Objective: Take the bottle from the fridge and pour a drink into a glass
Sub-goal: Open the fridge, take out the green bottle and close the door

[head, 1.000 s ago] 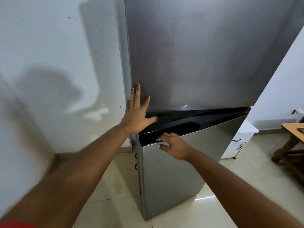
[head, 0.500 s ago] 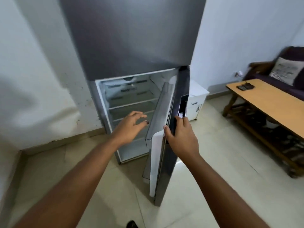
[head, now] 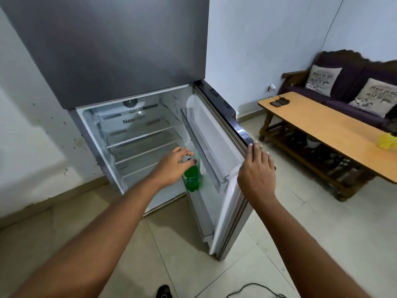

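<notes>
At frame centre, my left hand (head: 171, 166) now closes its fingers around the green bottle (head: 192, 177) top. My right hand (head: 256, 171), fingers spread and holding nothing, has released the wider-swung fridge door (head: 217, 134).

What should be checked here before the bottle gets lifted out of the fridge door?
1. Lower fridge door wide open: ok.
2. Left hand on the top of the green plastic bottle: ok; its fingers curl over the cap end.
3. Grip firm enough to lift: cannot tell; the hand hides the cap and neck.
4. Bottle upright in the door shelf: ok, it stands roughly upright.
5. Right hand steadying the door edge: ok; it rests open against the edge, not clamped.
6. Glass ready for pouring: cannot tell; none is visible on the long wooden table.
</notes>
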